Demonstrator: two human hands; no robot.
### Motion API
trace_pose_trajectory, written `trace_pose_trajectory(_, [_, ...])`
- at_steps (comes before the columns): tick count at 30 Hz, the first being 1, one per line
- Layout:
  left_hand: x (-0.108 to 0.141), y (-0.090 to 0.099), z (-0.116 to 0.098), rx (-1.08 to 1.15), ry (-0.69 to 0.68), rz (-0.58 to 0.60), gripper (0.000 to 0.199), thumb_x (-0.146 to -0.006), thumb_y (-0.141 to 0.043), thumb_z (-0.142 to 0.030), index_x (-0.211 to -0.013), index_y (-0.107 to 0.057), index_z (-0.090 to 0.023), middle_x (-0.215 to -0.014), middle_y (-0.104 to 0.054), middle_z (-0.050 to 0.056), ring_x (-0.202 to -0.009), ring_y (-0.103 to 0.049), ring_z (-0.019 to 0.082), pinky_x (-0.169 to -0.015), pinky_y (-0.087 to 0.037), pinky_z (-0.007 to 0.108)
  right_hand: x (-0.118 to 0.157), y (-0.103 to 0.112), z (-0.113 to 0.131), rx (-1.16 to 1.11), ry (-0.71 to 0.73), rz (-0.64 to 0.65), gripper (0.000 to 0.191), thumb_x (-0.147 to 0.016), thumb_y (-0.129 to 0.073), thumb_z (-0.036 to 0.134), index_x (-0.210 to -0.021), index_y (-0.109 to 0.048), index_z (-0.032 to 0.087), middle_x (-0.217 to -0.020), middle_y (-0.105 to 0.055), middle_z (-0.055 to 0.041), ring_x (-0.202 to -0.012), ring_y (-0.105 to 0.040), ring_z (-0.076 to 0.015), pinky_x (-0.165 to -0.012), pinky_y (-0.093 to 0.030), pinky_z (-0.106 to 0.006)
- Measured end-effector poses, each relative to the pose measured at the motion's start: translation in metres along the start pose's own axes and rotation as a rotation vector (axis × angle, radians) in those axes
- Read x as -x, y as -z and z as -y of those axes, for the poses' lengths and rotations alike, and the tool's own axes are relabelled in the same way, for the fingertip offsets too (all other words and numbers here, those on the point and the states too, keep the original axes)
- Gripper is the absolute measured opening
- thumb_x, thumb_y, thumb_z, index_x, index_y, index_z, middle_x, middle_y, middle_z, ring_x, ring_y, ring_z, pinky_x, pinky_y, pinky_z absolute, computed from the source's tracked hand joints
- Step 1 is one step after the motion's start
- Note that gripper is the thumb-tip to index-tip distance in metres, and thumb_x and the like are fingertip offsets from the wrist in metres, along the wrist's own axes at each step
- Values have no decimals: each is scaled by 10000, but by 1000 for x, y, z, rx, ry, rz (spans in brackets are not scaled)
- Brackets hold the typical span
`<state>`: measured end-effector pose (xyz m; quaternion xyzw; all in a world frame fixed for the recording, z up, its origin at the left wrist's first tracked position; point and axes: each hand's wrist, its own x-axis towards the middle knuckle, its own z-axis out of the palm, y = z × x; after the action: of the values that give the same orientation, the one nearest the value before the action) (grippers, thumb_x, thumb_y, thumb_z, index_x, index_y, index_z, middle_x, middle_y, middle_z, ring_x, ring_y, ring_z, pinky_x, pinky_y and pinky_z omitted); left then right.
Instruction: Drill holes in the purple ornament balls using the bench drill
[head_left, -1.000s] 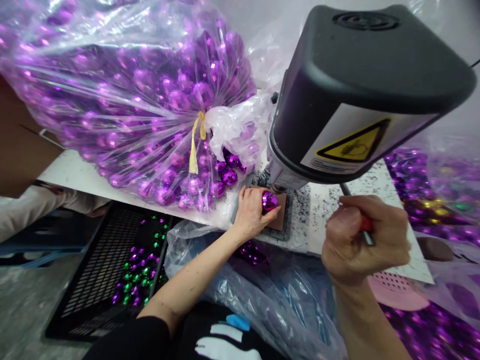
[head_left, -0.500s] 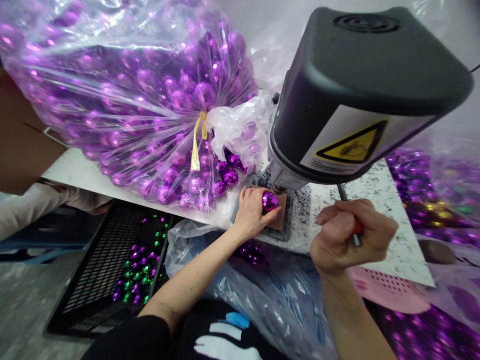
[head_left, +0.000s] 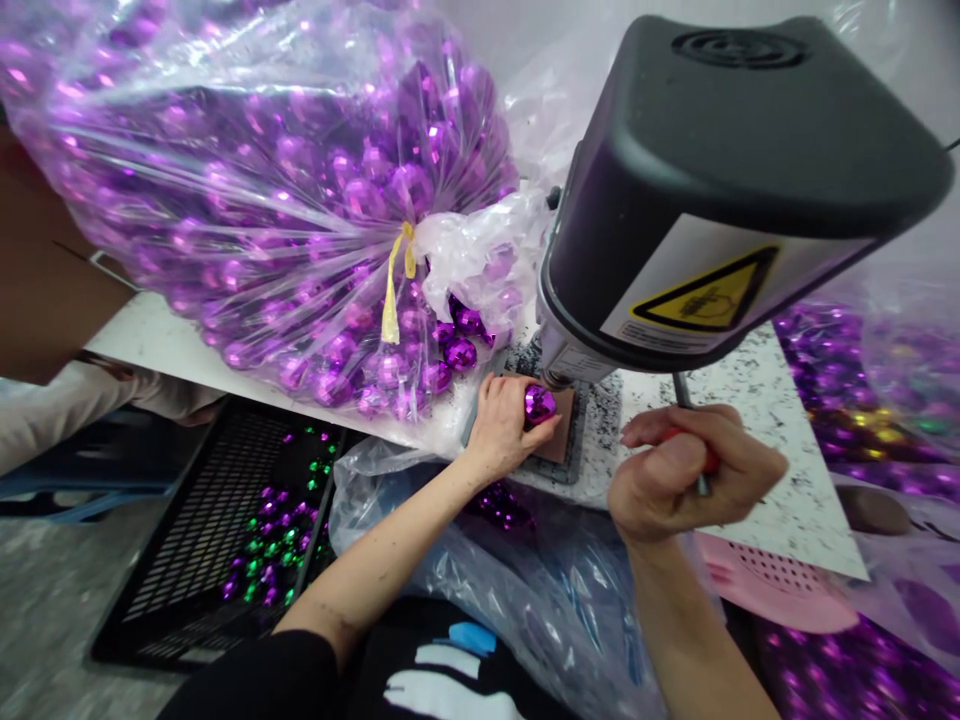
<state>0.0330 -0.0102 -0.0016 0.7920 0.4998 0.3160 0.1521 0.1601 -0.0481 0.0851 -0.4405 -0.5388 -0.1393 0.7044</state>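
My left hand [head_left: 504,425] is closed on a shiny purple faceted ball [head_left: 539,404], with its thumb below and its fingers behind. The ball rests over a brown pad [head_left: 559,435] on the base of a black bench drill press [head_left: 697,190]. Just above the ball is the drill's spindle end [head_left: 556,380]; whether they touch I cannot tell. To the right, my right hand [head_left: 694,475] is wrapped round the metal lever [head_left: 682,388] of the machine. A red part of the lever shows between its fingers.
A large tied clear bag of purple balls [head_left: 285,220] fills the left of the white table [head_left: 795,450], with loose balls [head_left: 460,353] near its knot. A black crate [head_left: 172,540] stands lower left; a pink basket [head_left: 780,585] lies lower right. Another person's sleeve [head_left: 67,410] shows at left.
My right hand has moved slightly to the left with the lever. My left hand and the purple ball stay in place under the drill.
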Motion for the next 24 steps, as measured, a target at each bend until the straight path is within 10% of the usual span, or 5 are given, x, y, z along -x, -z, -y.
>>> trace_pose_trajectory(24, [-1, -1, 2, 20, -1, 1, 404, -848, -762, -369, -1150, -547, -208, -1056, -636, 70, -1070, -580, 271, -1007, -447, 441, 11, 6, -12, -5, -2, 64, 64, -909, -512, 208, -909, -566, 174, -603, -462, 44, -541, -492, -68, -564, -389, -233])
